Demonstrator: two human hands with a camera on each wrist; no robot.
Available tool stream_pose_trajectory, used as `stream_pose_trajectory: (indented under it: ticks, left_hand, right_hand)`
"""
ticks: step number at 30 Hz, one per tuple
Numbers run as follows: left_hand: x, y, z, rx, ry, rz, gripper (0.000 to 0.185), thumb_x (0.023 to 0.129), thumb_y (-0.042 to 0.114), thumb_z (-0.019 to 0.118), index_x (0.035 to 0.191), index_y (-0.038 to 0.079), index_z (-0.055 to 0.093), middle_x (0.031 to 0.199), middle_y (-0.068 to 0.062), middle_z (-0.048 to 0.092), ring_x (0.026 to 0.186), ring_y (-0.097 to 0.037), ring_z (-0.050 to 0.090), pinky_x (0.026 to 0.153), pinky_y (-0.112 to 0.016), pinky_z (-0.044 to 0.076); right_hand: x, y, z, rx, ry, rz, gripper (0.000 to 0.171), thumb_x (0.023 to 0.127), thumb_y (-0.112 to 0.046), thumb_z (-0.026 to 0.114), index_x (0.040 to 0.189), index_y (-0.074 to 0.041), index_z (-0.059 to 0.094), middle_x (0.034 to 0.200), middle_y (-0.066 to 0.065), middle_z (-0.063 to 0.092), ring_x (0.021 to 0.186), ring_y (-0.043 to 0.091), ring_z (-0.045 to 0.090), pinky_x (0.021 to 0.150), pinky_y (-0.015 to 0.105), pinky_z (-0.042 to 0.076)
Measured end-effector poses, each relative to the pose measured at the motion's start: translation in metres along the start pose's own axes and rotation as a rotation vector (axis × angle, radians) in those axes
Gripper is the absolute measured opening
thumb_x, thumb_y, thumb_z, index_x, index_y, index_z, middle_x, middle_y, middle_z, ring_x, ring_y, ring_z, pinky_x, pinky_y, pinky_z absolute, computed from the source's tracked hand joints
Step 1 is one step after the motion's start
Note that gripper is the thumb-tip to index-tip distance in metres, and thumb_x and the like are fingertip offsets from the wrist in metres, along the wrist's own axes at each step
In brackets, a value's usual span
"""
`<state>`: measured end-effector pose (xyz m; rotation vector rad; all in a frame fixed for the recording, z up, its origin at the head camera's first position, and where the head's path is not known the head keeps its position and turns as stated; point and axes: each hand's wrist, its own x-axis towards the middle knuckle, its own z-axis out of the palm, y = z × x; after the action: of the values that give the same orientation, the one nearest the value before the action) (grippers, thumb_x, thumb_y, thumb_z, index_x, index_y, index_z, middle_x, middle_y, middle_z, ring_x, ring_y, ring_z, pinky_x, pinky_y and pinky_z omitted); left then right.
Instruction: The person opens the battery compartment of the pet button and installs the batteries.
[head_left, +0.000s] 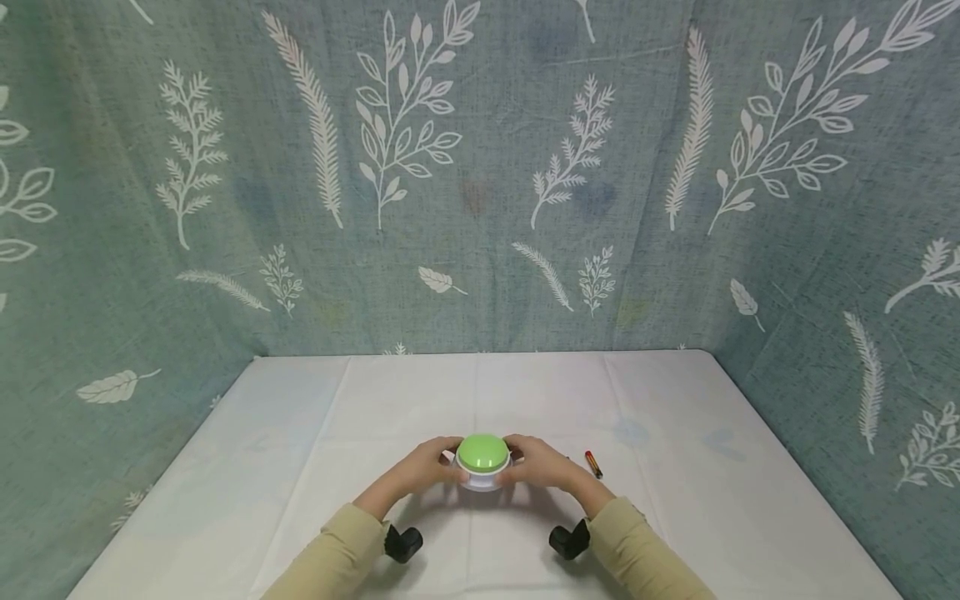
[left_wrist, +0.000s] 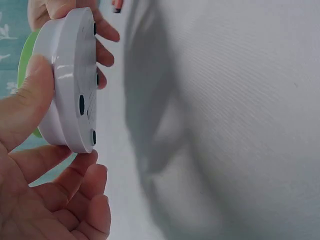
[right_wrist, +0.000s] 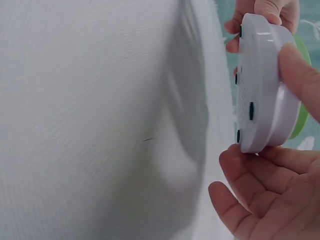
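A round push-button buzzer with a green dome on a white base is held between both hands. My left hand grips its left side, with the thumb on the near side of the white body and fingers at the rim. My right hand grips the right side in the same way. In the wrist views the buzzer is raised off the table, its underside showing black feet and small holes. The green dome faces up, away from the table.
A red and black battery lies on the white-covered table to the right of the right hand. Leaf-patterned green curtains stand at the back and both sides. A black wrist mount sits by the left sleeve, another by the right.
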<state>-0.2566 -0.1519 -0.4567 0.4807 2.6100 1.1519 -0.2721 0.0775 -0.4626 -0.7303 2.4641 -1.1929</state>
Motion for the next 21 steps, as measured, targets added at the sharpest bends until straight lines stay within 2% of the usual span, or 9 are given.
stream_pose_trajectory:
  ticks: [6,13,17,21]
  left_hand:
    - [-0.003,0.009,-0.004,-0.072,0.024,-0.013,0.059,0.081,0.031,0.069,0.128,0.002,0.051,0.116,-0.013,0.057,0.092,-0.019,0.053,0.074,-0.033,0.046]
    - [-0.008,0.013,-0.005,-0.206,0.050,-0.082,0.065,0.083,0.034,0.066,0.135,0.003,0.042,0.121,-0.020,0.055,0.107,-0.030,0.054,0.082,-0.044,0.048]
    - [-0.010,0.015,-0.006,-0.262,0.047,-0.112,0.066,0.084,0.035,0.064,0.139,0.011,0.038,0.119,-0.018,0.058,0.099,-0.025,0.059,0.077,-0.041,0.048]
    - [-0.012,0.017,-0.008,-0.282,0.041,-0.105,0.067,0.084,0.035,0.065,0.141,0.015,0.035,0.118,-0.017,0.059,0.092,-0.021,0.061,0.073,-0.037,0.046]
  right_hand:
    - [-0.002,-0.002,-0.003,0.075,0.031,0.024,0.064,0.077,-0.037,0.069,0.128,-0.002,0.050,0.122,0.010,0.056,0.112,0.027,0.052,0.092,0.046,0.042]
    - [-0.003,-0.006,-0.004,0.158,0.038,0.112,0.067,0.081,-0.042,0.063,0.130,0.000,0.047,0.124,0.013,0.055,0.113,0.027,0.052,0.092,0.046,0.042]
    - [-0.004,-0.008,-0.004,0.204,0.036,0.147,0.069,0.082,-0.045,0.060,0.130,0.003,0.047,0.120,0.013,0.056,0.107,0.025,0.054,0.086,0.044,0.045]
    - [-0.003,-0.007,-0.005,0.250,0.030,0.172,0.071,0.083,-0.049,0.057,0.128,0.004,0.047,0.112,0.010,0.060,0.099,0.021,0.056,0.081,0.039,0.047]
